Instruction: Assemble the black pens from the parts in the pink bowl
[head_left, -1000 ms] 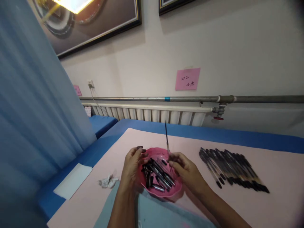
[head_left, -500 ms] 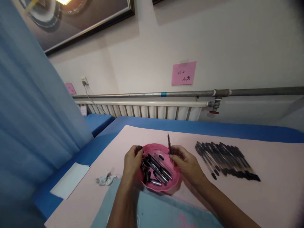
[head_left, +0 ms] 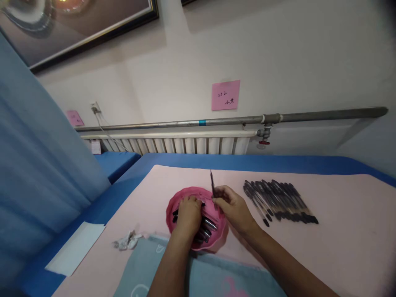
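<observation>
Currently, the right hand (head_left: 230,201) is holding 1 pen (head_left: 212,182) nearly upright by the pink bowl (head_left: 185,191), fingers clamped on its lower end. The left hand (head_left: 189,215) is reaching into the bowl among dark pen parts (head_left: 210,223); whether its fingers are gripping any, I cannot say.

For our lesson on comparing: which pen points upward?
The pen in the right hand, thin end up; the row of pens lies flat on the pink sheet.
</observation>
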Motion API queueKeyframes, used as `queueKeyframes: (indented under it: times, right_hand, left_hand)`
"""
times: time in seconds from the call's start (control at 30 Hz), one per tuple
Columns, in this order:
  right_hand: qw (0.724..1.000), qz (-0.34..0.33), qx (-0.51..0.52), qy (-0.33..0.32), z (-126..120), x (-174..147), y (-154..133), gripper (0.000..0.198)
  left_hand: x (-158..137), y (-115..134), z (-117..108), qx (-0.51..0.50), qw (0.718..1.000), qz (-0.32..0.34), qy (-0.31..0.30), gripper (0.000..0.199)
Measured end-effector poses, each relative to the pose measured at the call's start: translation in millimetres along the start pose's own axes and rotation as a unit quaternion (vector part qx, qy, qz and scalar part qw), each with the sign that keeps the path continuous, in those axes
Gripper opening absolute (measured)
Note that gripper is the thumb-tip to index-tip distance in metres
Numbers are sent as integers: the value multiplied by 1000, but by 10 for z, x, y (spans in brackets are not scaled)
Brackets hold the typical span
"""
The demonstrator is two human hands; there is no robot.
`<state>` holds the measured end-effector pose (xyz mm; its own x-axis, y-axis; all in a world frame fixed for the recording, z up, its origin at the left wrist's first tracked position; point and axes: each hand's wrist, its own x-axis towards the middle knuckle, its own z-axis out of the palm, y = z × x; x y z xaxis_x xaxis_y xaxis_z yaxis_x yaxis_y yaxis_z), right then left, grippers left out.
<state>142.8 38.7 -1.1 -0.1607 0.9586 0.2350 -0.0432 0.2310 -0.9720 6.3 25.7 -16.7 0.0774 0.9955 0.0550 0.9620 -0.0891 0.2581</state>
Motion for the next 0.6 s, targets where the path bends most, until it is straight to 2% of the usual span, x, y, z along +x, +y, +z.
queueKeyframes:
  times: [0.23, 0.43, 0.6]
  right_hand:
    - [1000, 8, -1, 1, 19, -6, -9, 14]
    - [1000, 7, -22, -2, 23, -16, -31, 14]
    - [1000, 10, -27, -1, 16, -19, -31, 15]
  left_hand:
    - [16, 33, -23, 11, 1000, -27, 7, 35]
    - [-13, 80, -44, -25, 999, -18, 15, 26]
    - [-19, 92, -44, -63, 998, 0, 32, 31]
